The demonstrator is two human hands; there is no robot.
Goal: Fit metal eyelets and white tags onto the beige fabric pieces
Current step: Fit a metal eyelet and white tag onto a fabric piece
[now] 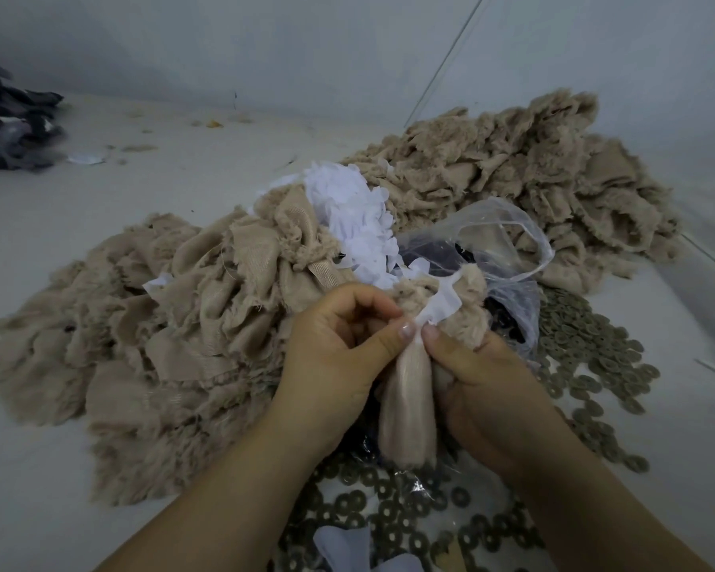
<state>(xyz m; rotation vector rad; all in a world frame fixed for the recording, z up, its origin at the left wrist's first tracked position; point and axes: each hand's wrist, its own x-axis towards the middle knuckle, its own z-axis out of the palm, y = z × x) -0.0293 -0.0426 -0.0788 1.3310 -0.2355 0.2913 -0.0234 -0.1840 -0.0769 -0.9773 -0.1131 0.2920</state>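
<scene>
**Both hands pinch a tag onto a beige piece**

At the far left we see a heap of dark cloth [13,125] lying at the edge of the pale work surface [58,225], well apart from everything else. A small white scrap [85,159] lies just beside it.

Moving in, we meet a broad pile of beige fabric pieces [141,344], fluffy on one face and ribbed on the other. A stack of white tags [356,225] rests on the top of this pile, near the middle.

In the centre we hold one beige fabric piece [407,414] upright between our hands. Our left hand [339,344] curls around its left side, thumb pressed against the top. Our right hand [483,386] grips the right side, thumb tip meeting the left thumb. Together the thumbs pinch a white tag [442,301] against the fluffy top of the piece. We cannot tell whether an eyelet is seated under it.

Behind the right hand lies a crumpled clear plastic bag [508,237] with dark contents. Metal eyelets [587,357] spread across the surface to the right and below our wrists. A second beige pile [533,171] stretches behind, toward the wall.
</scene>
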